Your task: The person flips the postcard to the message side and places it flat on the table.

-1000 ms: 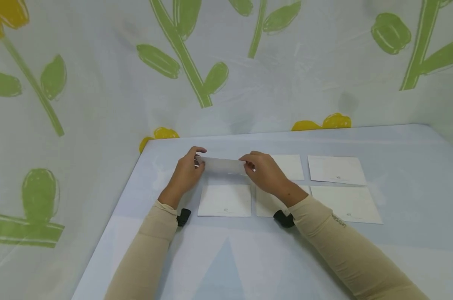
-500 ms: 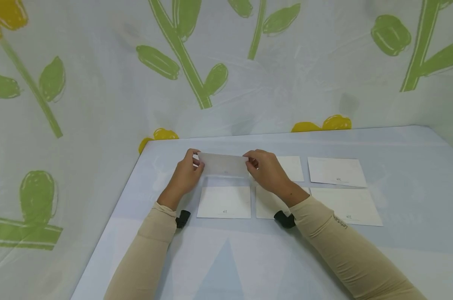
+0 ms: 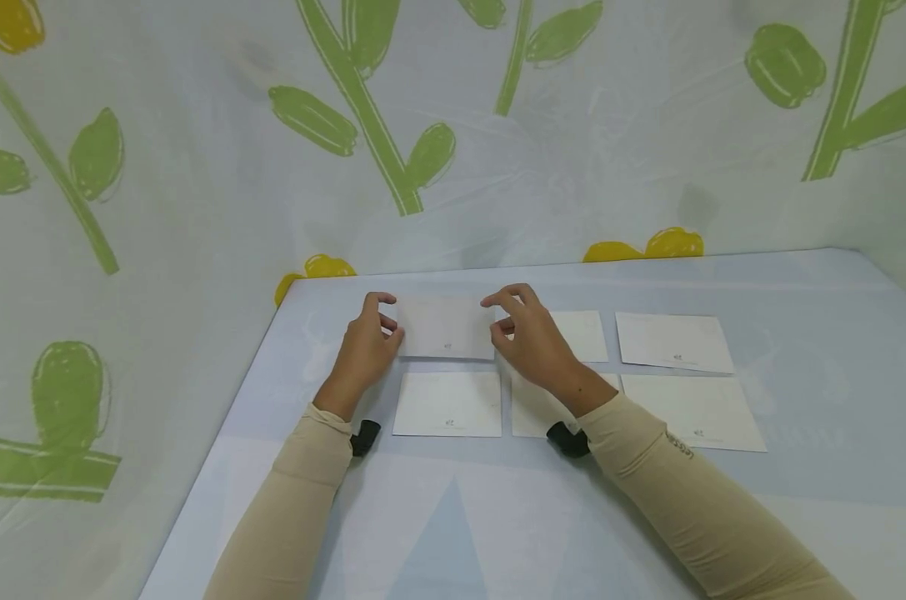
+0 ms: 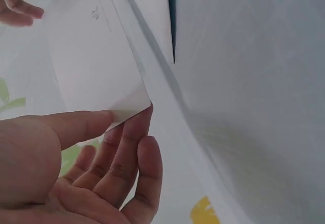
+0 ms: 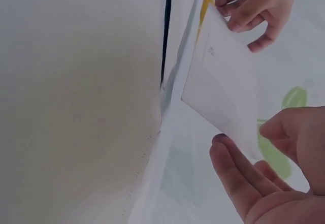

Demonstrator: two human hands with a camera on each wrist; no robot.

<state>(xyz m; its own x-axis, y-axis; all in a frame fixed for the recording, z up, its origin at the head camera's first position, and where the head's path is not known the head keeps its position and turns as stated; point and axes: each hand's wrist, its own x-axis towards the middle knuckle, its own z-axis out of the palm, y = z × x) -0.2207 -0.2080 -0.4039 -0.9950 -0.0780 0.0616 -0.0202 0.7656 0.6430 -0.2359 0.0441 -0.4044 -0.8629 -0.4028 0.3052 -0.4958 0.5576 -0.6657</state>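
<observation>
A white paper card (image 3: 447, 327) with a small grey printed mark lies low over the back left of the table, between both hands. At its left end, the left hand (image 3: 364, 354) pinches the card's edge, thumb on the near face and a finger behind in the left wrist view. The right hand (image 3: 531, 350) is at the opposite end, thumb and fingers spread apart. In the right wrist view, the right fingertips (image 5: 218, 138) are right at the card's edge. Just in front of it lies another white card (image 3: 447, 404).
Several similar white cards lie in two rows: one at back centre (image 3: 582, 335), one at back right (image 3: 673, 342), one at front right (image 3: 693, 411). The right hand partly covers a front card (image 3: 538, 408). A flower-printed wall sheet (image 3: 498, 183) rises behind the table (image 3: 453, 517).
The held card has tipped from a steep tilt to nearly flat, its printed face coming into full view. The right hand's fingers have spread off its end.
</observation>
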